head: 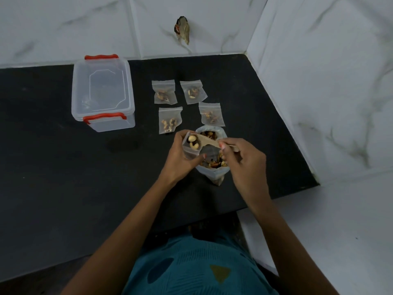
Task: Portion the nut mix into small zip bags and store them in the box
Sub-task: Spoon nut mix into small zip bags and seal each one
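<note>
While the left hand (180,155) grips a small zip bag (190,153) at its open mouth, with the fingers curled round the far edge and the thumb on the near side, the right hand (244,165) pinches the handle of a wooden spoon (210,143) between the thumb and the fingertips. The spoon lies almost level and points to the left. Its bowl carries a few nuts (194,142) and sits right at the mouth of the small zip bag.

Both hands are held above a large bag of nut mix (213,175), which stands open on the black counter (63,177). Nuts show inside it on the far side of the spoon and on the near side too.

Four filled zip bags lie flat on the counter just beyond the hands, in two rows and apart from each other. The far row has one at the left (163,91) and one at the right (193,91). The near row has one at the left (170,120) and one at the right (211,114), and this last one is just beside the far rim of the large bag.

The box (102,92) stands at the far left of the counter, well apart from the bags. It is of clear plastic, the lid is on it, and a red clip shows at its far end and at its near end.

A pale marble wall (319,81) closes the counter at the far side and at the right. At the near edge, a teal garment (191,271) of the person is in view.
</note>
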{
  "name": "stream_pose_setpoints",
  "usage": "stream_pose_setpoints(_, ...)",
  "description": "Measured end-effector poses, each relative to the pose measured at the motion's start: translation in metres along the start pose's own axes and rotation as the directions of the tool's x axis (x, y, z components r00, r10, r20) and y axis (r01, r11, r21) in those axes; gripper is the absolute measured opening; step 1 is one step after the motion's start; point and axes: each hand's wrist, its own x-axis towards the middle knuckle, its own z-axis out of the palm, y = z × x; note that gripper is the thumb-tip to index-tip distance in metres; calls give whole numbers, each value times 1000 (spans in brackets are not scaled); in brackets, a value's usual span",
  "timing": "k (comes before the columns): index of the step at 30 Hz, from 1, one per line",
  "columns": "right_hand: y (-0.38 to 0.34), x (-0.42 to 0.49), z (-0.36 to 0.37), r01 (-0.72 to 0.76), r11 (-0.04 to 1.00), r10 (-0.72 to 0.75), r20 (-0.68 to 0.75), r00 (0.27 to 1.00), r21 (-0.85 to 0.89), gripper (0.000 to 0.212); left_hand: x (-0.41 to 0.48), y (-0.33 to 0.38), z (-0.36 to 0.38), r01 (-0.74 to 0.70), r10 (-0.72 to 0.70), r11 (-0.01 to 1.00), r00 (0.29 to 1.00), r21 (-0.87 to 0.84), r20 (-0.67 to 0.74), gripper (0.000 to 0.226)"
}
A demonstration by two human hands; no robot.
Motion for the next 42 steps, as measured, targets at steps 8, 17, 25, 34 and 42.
stream_pose_setpoints(8, 8, -6, 1, 321, 930, -315, 61, 947, -182, 22, 1, 2, 3, -34, 35, 999, 999, 22, -30, 56)
stream_pose_setpoints(17, 9, -6, -11, 21, 997, -19, -33, 999, 70, 17, -2, 2, 4, -23, 23, 999, 1000, 45, -3, 55)
stream_pose_setpoints(25, 41, -1, -22, -488, 786, 562, -111, 819, 378, 14, -3, -2, 0, -2, 3, 999, 1000, 35, -21, 54)
stream_pose_setpoints(34, 81, -5, 10, -564, 825, 562, -91, 822, 0, 10, -1, -2, -5, -7, 11, 998, 998, 60, -68, 55)
stream_pose_setpoints(42, 88, -3, 9, -335, 852, 365, -3, 931, -402, 12, -1, 3, 3, -21, 22, 999, 999, 33, -36, 59)
